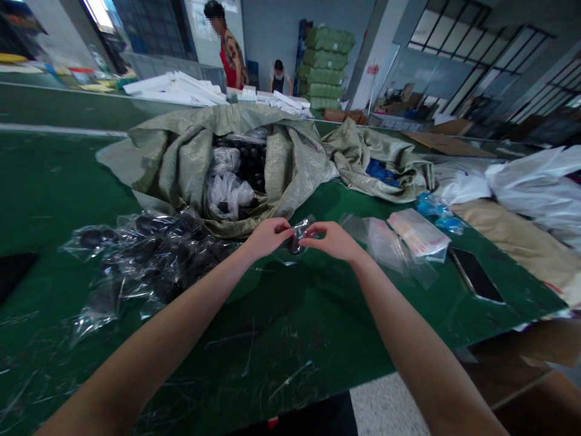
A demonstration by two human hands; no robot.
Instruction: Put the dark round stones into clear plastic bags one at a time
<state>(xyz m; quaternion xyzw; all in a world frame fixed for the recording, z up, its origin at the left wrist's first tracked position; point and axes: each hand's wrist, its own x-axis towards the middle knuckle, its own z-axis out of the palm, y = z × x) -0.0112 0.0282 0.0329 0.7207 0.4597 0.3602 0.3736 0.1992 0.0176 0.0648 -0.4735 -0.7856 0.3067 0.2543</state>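
Bagged black pieces (157, 257) lay heaped at left, an open woven sack (295, 157) gaped behind, left hand (269, 236) and right hand (334, 241) pinched a small dark item (295, 244) in shiny clear film between them, flat bags (420, 233) and a phone (476, 275) lay rightward.

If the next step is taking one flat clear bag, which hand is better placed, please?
Probably the right hand: the flat clear bags lie on its side, closer to it than to the left hand. Both hands hold the dark item in clear plastic, though.
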